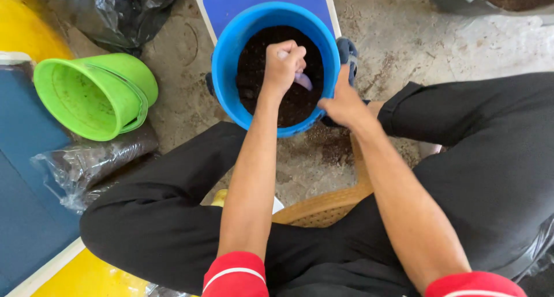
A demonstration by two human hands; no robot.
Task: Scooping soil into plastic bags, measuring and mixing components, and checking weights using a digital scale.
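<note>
Fingers first: the left hand [283, 63] is curled into a tight fist around the handle of a pale purple scoop [302, 79], and the scoop's bowl pokes out below the knuckles, right down on the dark soil [259, 72] inside the blue bucket [231, 49]. The right hand [340, 104] has its fingers pinched narrow over the near right edge of the bucket's rim, thumb side toward the camera, so it looks like it's just bracing the thing. The bucket stands upright on a blue and white flat board [231, 3] on the concrete floor [404, 37], between the person's knees, and the soil sits well below the rim, I'd guess around half full but hard to call from straight above. Looks to me like the digging or stirring stage: scoop in the dirt, nothing lifted. To bring a load up, I'd say the left wrist has to tip the scoop level so it doesn't spill, while the right keeps the rim steady. Off to the left there's 1 green bucket [92, 95] lying on its side, mouth toward the camera, resting on a clear plastic bag of soil [92, 158], well apart from both hands. A black plastic bag [115, 14] sits crumpled behind it. Some loose soil is scattered on the floor just in front of the blue bucket.
</note>
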